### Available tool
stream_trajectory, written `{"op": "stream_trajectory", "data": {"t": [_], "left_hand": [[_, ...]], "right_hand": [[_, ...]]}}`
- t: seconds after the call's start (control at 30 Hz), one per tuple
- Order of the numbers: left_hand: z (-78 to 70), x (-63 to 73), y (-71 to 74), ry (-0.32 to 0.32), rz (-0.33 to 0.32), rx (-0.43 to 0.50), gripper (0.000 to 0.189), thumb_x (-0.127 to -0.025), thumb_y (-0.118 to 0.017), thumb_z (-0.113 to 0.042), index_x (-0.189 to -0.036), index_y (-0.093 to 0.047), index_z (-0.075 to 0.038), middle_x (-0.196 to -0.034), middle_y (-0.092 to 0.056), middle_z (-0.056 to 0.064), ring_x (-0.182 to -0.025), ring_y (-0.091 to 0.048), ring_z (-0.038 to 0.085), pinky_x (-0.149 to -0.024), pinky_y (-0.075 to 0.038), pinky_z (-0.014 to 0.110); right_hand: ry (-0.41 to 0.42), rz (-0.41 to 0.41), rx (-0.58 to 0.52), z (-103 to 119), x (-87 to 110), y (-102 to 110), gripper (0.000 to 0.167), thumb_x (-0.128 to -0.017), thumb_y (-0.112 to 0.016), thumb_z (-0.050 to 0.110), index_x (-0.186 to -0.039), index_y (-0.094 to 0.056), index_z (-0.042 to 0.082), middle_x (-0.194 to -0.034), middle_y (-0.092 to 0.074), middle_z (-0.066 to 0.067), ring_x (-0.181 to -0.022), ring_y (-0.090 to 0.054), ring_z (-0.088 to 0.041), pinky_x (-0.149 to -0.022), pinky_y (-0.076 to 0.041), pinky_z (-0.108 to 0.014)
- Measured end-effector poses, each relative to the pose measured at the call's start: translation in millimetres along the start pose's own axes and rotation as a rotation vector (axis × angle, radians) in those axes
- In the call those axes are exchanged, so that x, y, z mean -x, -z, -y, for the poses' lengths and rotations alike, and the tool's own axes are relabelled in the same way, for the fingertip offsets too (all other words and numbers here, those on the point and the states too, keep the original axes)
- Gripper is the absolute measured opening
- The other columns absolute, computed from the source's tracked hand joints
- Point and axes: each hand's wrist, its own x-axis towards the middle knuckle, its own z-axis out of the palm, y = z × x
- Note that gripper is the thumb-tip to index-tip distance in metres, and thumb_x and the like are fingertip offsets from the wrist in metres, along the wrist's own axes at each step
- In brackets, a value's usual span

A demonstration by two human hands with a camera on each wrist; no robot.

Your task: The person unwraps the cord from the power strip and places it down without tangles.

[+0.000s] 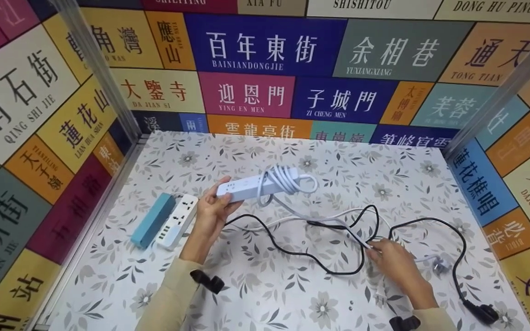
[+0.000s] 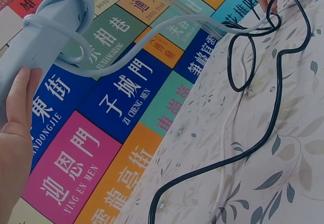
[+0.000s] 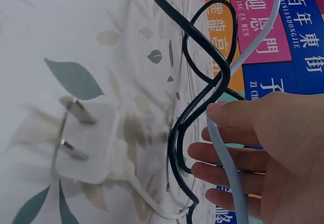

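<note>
My left hand (image 1: 212, 209) holds a pale blue-white power strip (image 1: 246, 187) by one end, raised above the table. Several loops of its own cord (image 1: 283, 179) are wound round the far end. From there the cord runs right to my right hand (image 1: 396, 262), which pinches it between thumb and fingers. In the right wrist view this pale cord (image 3: 225, 158) passes across the fingers. A black cable (image 1: 311, 254) loops beside the right hand and crosses the pale cord. A white two-pin plug (image 3: 88, 143) lies near that hand.
On the left lie a teal power strip (image 1: 152, 220) and a white power strip (image 1: 180, 220) side by side. A black plug (image 1: 481, 312) rests near the right edge, with a pale plug (image 1: 440, 265) closer in. Sign-covered panels (image 1: 265, 46) surround the flowered tabletop (image 1: 265, 299).
</note>
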Motion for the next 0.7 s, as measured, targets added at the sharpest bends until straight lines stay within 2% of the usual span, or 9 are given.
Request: {"op": "stream_trajectory", "data": {"t": [0.07,0.2,0.27,0.33,0.4,0.5,0.6,0.7], "left_hand": [[0.8,-0.3,-1.1,0.002,0.002,-0.015,0.069,-0.093,-0.060,0.008,-0.151,-0.024,0.012,-0.126,-0.056,0.012,-0.105,-0.069,0.022,-0.097,-0.061,0.033],[3.5,-0.9,-2.1,0.016,0.001,-0.038,0.063,-0.095,-0.053,0.011,-0.152,-0.025,0.011,-0.125,-0.056,0.011,-0.103,-0.070,0.021,-0.095,-0.062,0.033],[3.6,-1.2,-2.3,0.020,0.000,-0.042,0.062,-0.095,-0.051,0.012,-0.152,-0.026,0.010,-0.125,-0.057,0.010,-0.103,-0.070,0.021,-0.094,-0.062,0.033],[3.7,-1.2,-2.4,0.020,0.000,-0.038,0.062,-0.095,-0.052,0.012,-0.151,-0.026,0.011,-0.124,-0.057,0.010,-0.103,-0.070,0.021,-0.094,-0.063,0.034],[3.6,-1.2,-2.8,0.021,0.006,-0.033,0.064,-0.094,-0.054,0.011,-0.151,-0.026,0.011,-0.124,-0.058,0.010,-0.103,-0.070,0.021,-0.094,-0.063,0.034],[3.7,-2.0,-3.0,0.018,0.022,-0.025,0.066,-0.094,-0.057,0.010,-0.152,-0.024,0.012,-0.124,-0.058,0.009,-0.103,-0.070,0.021,-0.095,-0.062,0.035],[3.5,-2.7,-3.0,0.016,0.032,-0.027,0.066,-0.094,-0.056,0.010,-0.152,-0.024,0.012,-0.126,-0.057,0.009,-0.105,-0.070,0.021,-0.096,-0.062,0.035],[3.0,-2.3,-2.9,0.016,0.029,-0.030,0.065,-0.094,-0.055,0.011,-0.152,-0.025,0.011,-0.128,-0.056,0.010,-0.106,-0.069,0.021,-0.097,-0.061,0.036]], "right_hand": [[0.017,-0.044,0.026,6,0.2,2,0.030,-0.092,-0.070,0.016,-0.117,-0.071,-0.002,-0.110,-0.069,-0.026,-0.103,-0.063,-0.049,-0.087,-0.054,-0.065],[0.060,-0.215,0.081,26,-3.2,3,0.037,-0.088,-0.071,0.010,-0.122,-0.067,-0.005,-0.112,-0.066,-0.028,-0.103,-0.061,-0.050,-0.085,-0.051,-0.064],[0.091,-0.291,0.048,39,-8.9,2,0.040,-0.088,-0.071,0.007,-0.126,-0.065,-0.004,-0.113,-0.066,-0.026,-0.106,-0.060,-0.048,-0.086,-0.050,-0.061],[0.155,-0.347,-0.018,53,-16.3,1,0.042,-0.088,-0.071,0.006,-0.129,-0.064,-0.003,-0.115,-0.065,-0.023,-0.108,-0.059,-0.044,-0.088,-0.049,-0.059],[0.246,-0.356,-0.104,67,-22.4,-1,0.043,-0.090,-0.073,0.007,-0.131,-0.063,0.000,-0.120,-0.065,-0.020,-0.113,-0.058,-0.041,-0.092,-0.049,-0.057],[0.382,-0.328,-0.193,83,-30.1,-5,0.046,-0.090,-0.074,0.011,-0.134,-0.063,0.003,-0.125,-0.064,-0.017,-0.121,-0.056,-0.039,-0.100,-0.048,-0.058],[0.442,-0.268,-0.218,95,-33.6,-9,0.049,-0.092,-0.073,0.018,-0.137,-0.060,0.007,-0.132,-0.063,-0.017,-0.129,-0.052,-0.041,-0.107,-0.046,-0.063],[0.461,-0.220,-0.214,103,-36.7,-13,0.052,-0.092,-0.073,0.024,-0.140,-0.058,0.009,-0.136,-0.061,-0.017,-0.133,-0.049,-0.042,-0.111,-0.042,-0.065]]}}
